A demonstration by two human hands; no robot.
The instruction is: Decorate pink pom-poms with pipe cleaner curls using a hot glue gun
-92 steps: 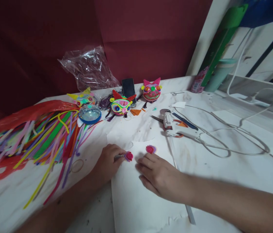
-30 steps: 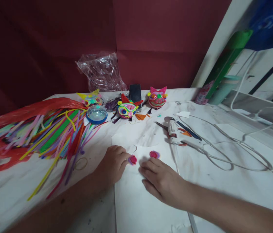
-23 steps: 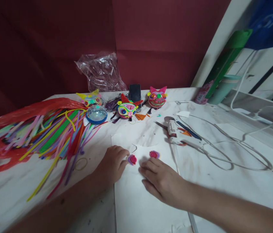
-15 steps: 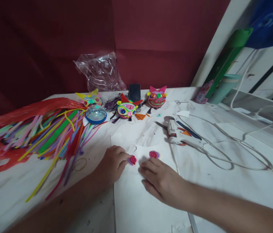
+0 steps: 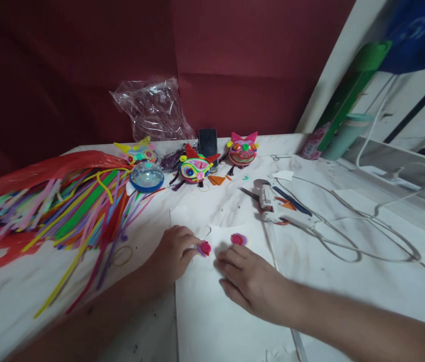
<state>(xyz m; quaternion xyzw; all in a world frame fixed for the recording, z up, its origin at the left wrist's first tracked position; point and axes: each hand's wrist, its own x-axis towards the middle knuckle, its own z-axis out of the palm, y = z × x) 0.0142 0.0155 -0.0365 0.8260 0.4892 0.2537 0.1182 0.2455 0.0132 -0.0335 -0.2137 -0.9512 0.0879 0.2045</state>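
Observation:
Between the thumb and fingers of my left hand (image 5: 172, 254) is a small pink-and-purple coiled pipe-cleaner piece (image 5: 205, 248), pinched at its left edge just above the white paper (image 5: 231, 322). A similar pink coiled piece (image 5: 238, 239) with a purple and pale edge lies on the paper to the right. My right hand (image 5: 248, 281) rests just below that second piece, its fingers loosely spread and bent. The index fingertip is at the piece's lower edge; I cannot tell whether it touches.
A white glue gun (image 5: 268, 201) and pliers lie at right, with a looping cable (image 5: 333, 246). Several decorated lion heads (image 5: 196, 168) stand at the back near a phone (image 5: 208, 143). Pipe cleaners (image 5: 80, 211) spill from a red bag at left, near a clear dome (image 5: 146, 177).
The whole view has shifted very slightly. Both hands and the two coiled pieces keep nearly the same positions on the paper.

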